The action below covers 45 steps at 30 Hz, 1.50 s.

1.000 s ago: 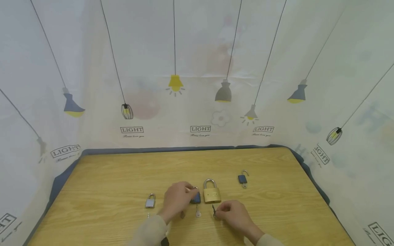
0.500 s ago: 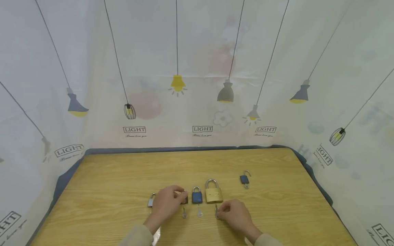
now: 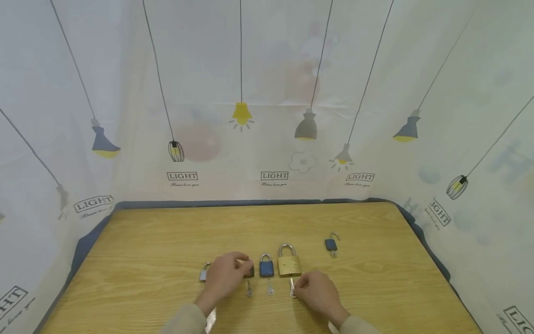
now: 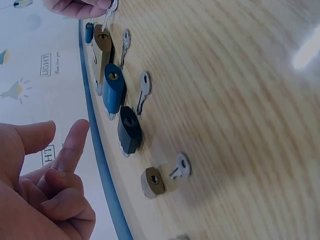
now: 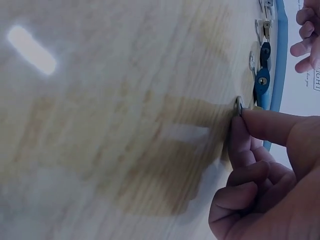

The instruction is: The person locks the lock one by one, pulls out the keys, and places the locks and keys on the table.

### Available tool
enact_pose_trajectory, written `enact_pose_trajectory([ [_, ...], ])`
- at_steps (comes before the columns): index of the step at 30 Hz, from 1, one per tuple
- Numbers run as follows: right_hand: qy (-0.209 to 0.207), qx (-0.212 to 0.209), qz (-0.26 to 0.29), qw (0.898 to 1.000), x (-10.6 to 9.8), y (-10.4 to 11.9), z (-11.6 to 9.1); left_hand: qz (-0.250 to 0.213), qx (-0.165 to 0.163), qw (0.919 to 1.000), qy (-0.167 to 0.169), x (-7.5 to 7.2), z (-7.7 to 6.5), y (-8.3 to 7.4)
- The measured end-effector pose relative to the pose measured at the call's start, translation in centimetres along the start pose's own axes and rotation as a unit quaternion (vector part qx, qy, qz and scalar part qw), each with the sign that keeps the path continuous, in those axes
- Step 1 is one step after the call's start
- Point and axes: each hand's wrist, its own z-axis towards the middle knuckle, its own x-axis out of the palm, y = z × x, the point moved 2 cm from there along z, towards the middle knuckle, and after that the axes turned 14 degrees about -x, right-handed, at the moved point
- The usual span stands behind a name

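My right hand (image 3: 318, 293) pinches a small key (image 3: 292, 287) between thumb and forefinger, just in front of a big brass padlock (image 3: 289, 265). In the right wrist view the key's edge (image 5: 239, 106) shows at the fingertips. My left hand (image 4: 55, 185) hovers beside a dark padlock (image 4: 130, 132), thumb and forefinger apart, holding nothing. A blue padlock (image 3: 266, 268) lies between the dark and brass ones. Leftmost is a small silver padlock (image 3: 203, 275), partly hidden by my left hand in the head view. Loose keys (image 4: 144, 86) lie before the blue, dark and silver padlocks.
Farther back on the right, an unlocked blue padlock (image 3: 331, 244) lies with a key (image 3: 333, 253) in it. The wooden table (image 3: 167, 232) ends at a lamp-printed cloth backdrop (image 3: 208, 185).
My left hand has moved left from the blue padlock to beside the dark one, uncovering the blue padlock. The key in my right hand has turned slightly and shows brighter.
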Motion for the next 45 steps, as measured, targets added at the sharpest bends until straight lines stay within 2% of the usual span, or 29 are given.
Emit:
enact_pose_trajectory([
  [7, 0.007, 0.016, -0.009, 1.000, -0.1, 0.3, 0.3, 0.013, 0.007, 0.9999, -0.002, -0.6, -0.2, 0.3],
  [22, 0.016, 0.050, -0.004, 0.999, 0.0, 0.3, 0.5, 0.012, 0.014, 0.9998, -0.011, -0.2, 0.0, 0.8],
  [27, 0.013, 0.051, -0.005, 0.999, -0.1, 0.2, 0.4, 0.010, 0.014, 0.9998, -0.012, -0.2, 0.0, 0.8],
  [30, 0.011, 0.038, -0.006, 0.999, -0.3, 0.2, 0.3, 0.008, 0.014, 0.9998, -0.010, -0.2, -0.1, 0.7],
  [38, -0.006, 0.005, -0.018, 1.000, -2.4, -0.3, 0.8, 0.014, 0.028, 0.9994, -0.011, 0.0, 0.0, 0.3],
  [45, -0.042, 0.018, -0.053, 0.998, -5.4, -1.6, 1.8, 0.004, 0.033, 0.9994, -0.008, 0.6, 0.2, -0.7],
])
